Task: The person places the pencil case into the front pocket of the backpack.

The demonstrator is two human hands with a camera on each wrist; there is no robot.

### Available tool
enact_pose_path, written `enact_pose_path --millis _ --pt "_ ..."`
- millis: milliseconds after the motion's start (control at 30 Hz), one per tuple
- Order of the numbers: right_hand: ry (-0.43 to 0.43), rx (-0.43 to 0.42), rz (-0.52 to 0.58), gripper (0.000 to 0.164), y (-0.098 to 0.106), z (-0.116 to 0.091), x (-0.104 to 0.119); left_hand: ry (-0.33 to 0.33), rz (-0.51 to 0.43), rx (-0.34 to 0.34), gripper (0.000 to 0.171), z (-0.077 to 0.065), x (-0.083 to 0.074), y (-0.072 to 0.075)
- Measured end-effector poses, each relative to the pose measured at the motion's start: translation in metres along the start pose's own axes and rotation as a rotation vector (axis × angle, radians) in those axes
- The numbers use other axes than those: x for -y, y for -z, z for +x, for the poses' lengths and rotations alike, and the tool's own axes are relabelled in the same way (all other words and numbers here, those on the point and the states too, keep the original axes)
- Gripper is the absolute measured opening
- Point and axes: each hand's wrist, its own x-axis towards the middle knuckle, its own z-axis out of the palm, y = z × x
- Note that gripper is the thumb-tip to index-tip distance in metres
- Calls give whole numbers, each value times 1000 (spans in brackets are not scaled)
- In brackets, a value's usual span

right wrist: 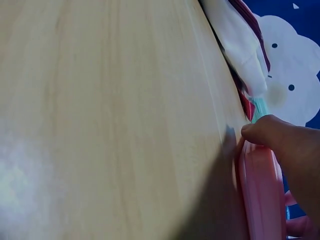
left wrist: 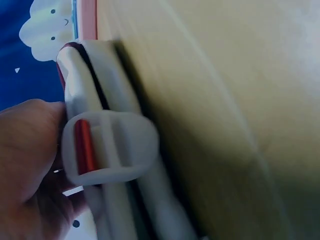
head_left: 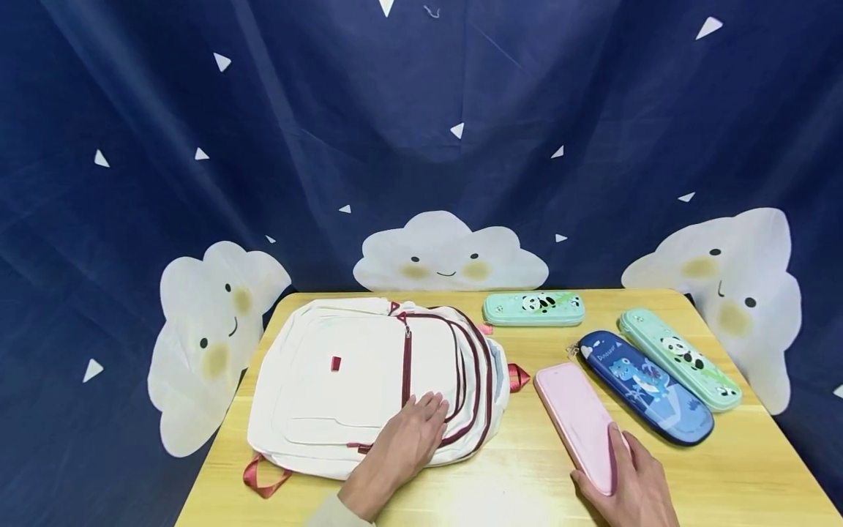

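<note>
A white backpack (head_left: 299, 373) with dark red zips lies flat on the table's left half. On its front, near the lower zip, my left hand (head_left: 408, 435) rests with the fingers stretched out. In the left wrist view a white plastic buckle (left wrist: 137, 145) with a red strip shows beside that hand (left wrist: 27, 150), against the bag's side. My right hand (head_left: 628, 479) grips the near end of a pink pencil case (head_left: 576, 413), which lies at a slant on the table. The right wrist view shows the thumb (right wrist: 270, 131) at one edge of the case and fingers beyond the other.
Right of the pink case lies a dark blue dinosaur pencil case (head_left: 645, 384), with a mint green panda case (head_left: 681, 359) alongside it. Another mint panda case (head_left: 514, 311) lies at the table's back edge. A navy curtain (head_left: 421, 146) with clouds hangs behind the wooden table (head_left: 503, 457).
</note>
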Motion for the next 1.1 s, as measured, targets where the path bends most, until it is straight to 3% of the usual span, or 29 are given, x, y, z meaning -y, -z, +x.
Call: enact_pose_path --millis 200,500,800,1100 --pt "53 -80 24 107 -2 -4 -8 21 11 -102 30 -1 -5 -9" --pt "81 -116 53 108 0 -6 -11 45 -44 -235 27 -5 -9 -14" --pt "118 -125 106 112 8 -2 -7 63 -187 -350 28 -8 -6 -9" --pt "132 -122 146 111 13 3 -1 121 -377 -360 22 -5 -3 -6"
